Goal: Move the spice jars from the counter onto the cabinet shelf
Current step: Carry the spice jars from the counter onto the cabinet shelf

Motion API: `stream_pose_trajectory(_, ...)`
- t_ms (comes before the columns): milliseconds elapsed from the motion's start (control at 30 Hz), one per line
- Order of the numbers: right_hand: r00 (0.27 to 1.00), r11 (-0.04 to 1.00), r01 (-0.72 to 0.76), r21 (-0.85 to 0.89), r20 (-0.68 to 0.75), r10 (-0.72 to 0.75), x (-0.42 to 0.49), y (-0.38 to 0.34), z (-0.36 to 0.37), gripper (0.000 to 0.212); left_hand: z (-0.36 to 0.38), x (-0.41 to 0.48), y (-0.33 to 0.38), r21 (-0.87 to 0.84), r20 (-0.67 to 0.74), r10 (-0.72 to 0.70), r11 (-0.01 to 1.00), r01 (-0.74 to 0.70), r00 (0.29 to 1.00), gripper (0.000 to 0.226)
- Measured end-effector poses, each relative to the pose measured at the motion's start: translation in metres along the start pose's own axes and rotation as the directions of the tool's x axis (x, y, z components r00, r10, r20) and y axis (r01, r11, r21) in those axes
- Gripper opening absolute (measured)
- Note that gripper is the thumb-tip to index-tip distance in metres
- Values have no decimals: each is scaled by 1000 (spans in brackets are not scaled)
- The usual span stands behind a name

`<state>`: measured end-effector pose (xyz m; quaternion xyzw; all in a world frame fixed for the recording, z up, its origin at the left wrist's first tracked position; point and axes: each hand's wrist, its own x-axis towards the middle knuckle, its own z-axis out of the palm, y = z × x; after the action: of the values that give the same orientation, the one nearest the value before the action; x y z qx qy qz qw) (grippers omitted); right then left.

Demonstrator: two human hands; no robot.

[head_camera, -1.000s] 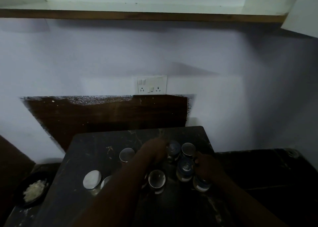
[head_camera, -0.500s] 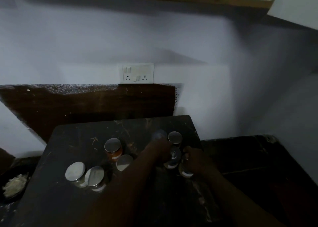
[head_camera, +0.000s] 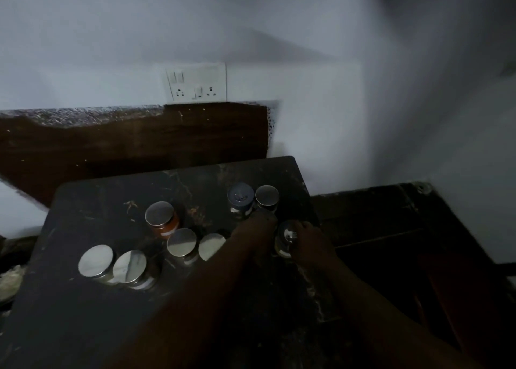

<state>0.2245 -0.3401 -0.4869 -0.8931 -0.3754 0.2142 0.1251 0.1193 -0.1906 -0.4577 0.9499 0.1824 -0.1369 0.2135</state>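
Head view: we count eight spice jars (head_camera: 181, 243) on the counter (head_camera: 83, 326); the shelf is out of frame, so we judge most transfers remain; the right hand (head_camera: 311, 243) curls its fingers round the rightmost jar (head_camera: 286, 238); the left hand (head_camera: 257, 229) finger state we cannot tell.

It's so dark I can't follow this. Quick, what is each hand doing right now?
Left hand: too dark to tell whether it holds anything.
Right hand: gripping a jar.
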Motion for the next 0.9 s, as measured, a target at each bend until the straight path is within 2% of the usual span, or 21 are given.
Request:
stream_pose_trajectory(167,999,998,4,-58,-52,-7,8,8,3,72,13,11,4,-48,-8,2,999,-2,1000,62)
stream_pose_trajectory(233,998,995,-3,-98,-65,-4,11,13,5,78,22,18,5,-50,8,-18,999,18,1000,67)
stream_pose_trajectory(400,996,999,-29,-33,84,32,16,27,16,108,39,32,11,-57,54,-43,997,46,998,84)
stream_pose_trajectory(467,995,1000,-19,-4,100,20,16,30,21,112,42,35,14,-67,49,-39,997,42,998,89)
stream_pose_trajectory(800,996,996,-83,-45,-46,81,11,19,23,94,44,24,10,-87,29,21,996,-18,999,91)
stream_pose_trajectory(900,986,989,-146,19,-76,148,5,17,14,99,37,17,10,-92,7,37,995,-36,999,92)
